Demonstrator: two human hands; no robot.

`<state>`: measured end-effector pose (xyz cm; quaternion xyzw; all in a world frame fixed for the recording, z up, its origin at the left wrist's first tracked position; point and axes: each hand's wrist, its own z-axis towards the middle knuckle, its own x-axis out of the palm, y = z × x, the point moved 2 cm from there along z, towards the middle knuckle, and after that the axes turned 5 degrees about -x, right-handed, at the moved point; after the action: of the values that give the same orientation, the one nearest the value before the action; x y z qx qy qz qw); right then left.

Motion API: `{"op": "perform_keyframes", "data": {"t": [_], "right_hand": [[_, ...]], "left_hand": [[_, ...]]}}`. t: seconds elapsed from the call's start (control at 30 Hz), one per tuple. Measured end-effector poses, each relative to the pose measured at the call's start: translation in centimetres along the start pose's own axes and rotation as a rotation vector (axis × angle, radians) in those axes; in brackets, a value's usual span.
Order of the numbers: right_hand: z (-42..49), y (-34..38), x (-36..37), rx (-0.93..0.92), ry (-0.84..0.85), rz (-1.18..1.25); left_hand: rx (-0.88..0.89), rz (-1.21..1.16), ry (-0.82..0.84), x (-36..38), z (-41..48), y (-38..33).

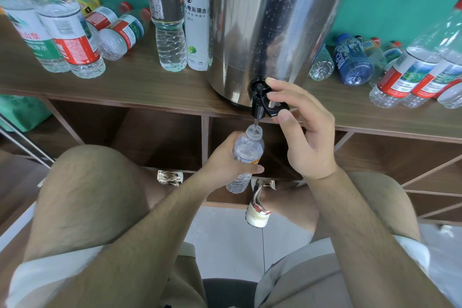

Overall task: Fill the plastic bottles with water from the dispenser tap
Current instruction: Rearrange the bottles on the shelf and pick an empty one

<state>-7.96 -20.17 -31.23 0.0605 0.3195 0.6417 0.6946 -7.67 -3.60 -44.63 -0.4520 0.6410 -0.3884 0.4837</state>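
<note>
Head view: our left hand [225, 157] grips a small clear plastic bottle [246, 155], fingers curled round its middle, uncapped mouth right under the black plastic tap [261, 102] of the tall steel dispenser [270, 20]. Thin water stream runs in. Our right hand [305, 130] pinches the tap lever. More bottles stand and lie on the brown wooden shelf [140, 80].

tall stainless steel dispenser drum [275, 20]: top cut off by edge | clear red-labelled plastic bottles [72, 45], far left: blurred, cropped | small clear plastic bottle [248, 149]: middle hidden under left hand [222, 160]
</note>
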Motion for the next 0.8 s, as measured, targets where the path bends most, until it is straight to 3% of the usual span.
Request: {"op": "perform_keyframes", "data": {"t": [0.8], "right_hand": [[0.05,0.20,-0.12,-0.017,0.011,-0.053]], "left_hand": [[0.011,0.017,-0.032,-0.05,-0.11,-0.18]]}}
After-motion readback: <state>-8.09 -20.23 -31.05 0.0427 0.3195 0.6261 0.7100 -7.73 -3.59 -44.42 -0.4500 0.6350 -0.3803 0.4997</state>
